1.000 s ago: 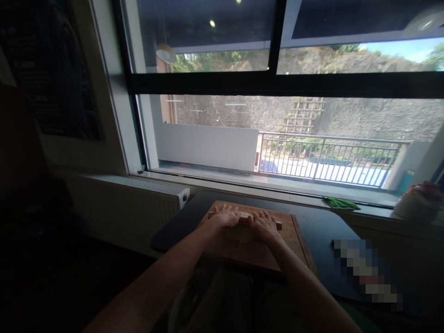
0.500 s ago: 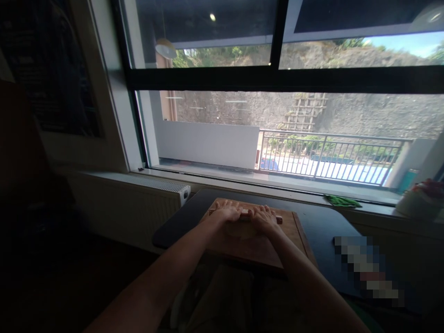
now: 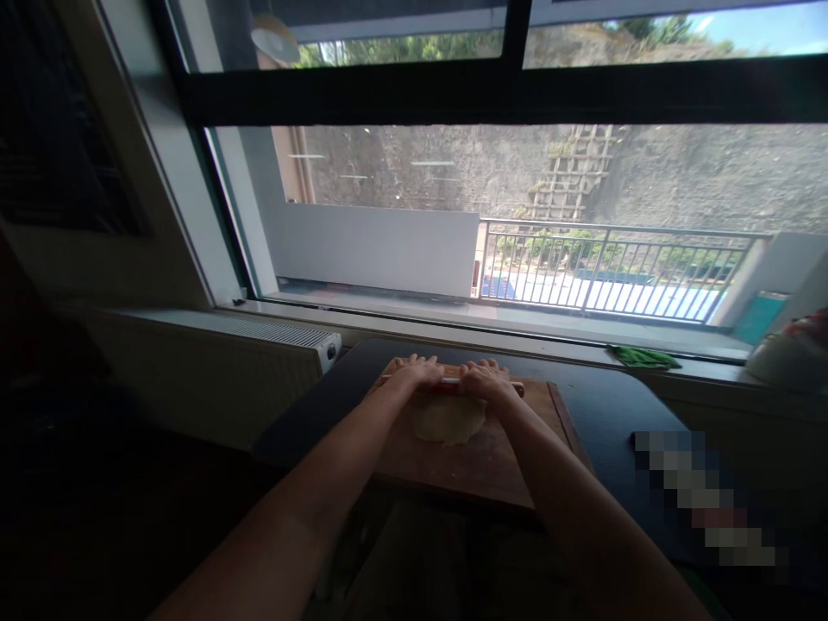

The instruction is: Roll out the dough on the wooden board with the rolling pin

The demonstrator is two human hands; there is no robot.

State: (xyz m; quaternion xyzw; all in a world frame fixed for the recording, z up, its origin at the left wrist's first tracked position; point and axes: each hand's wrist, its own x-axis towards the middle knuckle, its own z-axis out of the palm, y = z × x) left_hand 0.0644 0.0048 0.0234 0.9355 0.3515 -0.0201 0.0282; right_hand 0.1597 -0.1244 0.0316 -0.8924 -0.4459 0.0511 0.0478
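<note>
A flat, pale sheet of dough with an uneven edge lies on the wooden board. Across the board, at the far edge of the dough, lies a rolling pin. My left hand is on the pin's left part, and my right hand is on its right part, fingers reaching over toward the far side. The hands are close together, with a short reddish stretch of pin showing between them. One end of the pin sticks out past my right hand.
The board sits on a dark table by a large window. A green cloth lies on the sill, with a whitish bag-like thing farther right. A radiator stands left. A pixelated item is at the table's right.
Both hands have pushed the rolling pin away from me toward the board's far edge. More of the dough now shows behind it. My view has tilted down somewhat.
</note>
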